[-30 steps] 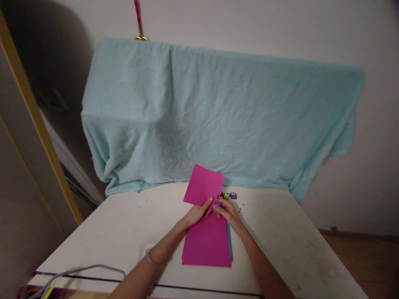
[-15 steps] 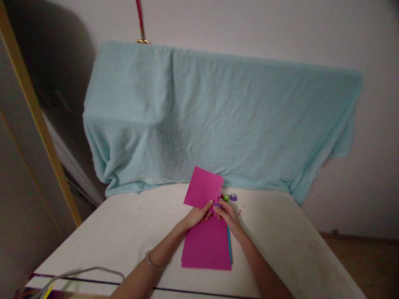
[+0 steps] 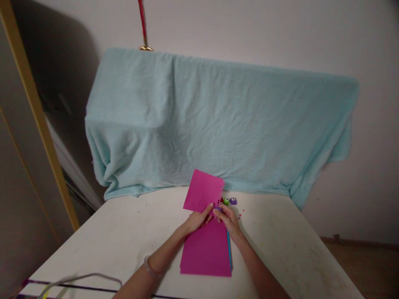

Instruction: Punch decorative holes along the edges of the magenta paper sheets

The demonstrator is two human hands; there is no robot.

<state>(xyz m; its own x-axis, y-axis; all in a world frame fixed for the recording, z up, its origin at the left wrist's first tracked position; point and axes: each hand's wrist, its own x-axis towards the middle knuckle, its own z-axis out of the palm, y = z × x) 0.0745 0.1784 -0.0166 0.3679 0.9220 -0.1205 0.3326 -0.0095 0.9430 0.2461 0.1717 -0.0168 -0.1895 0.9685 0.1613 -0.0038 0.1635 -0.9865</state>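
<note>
My left hand (image 3: 197,219) holds a pink paper sheet (image 3: 202,192) by its lower edge, tilted up off the table. My right hand (image 3: 229,218) grips a small purple punch (image 3: 218,209) clamped on the sheet's right edge, where a row of small holes shows. Under both hands lies a stack of pink sheets (image 3: 207,251) with a blue sheet (image 3: 230,249) peeking out on its right side.
A green punch (image 3: 226,201) and a purple punch (image 3: 233,201) sit behind my right hand, with tiny pink scraps (image 3: 240,214) beside them. A light blue towel (image 3: 218,120) drapes the back of the white table (image 3: 296,253). A grey cable (image 3: 81,279) lies at the front left.
The view has shifted slightly, so everything sits a little lower in the frame. Both hands stay on the sheet and the punch in the same place.
</note>
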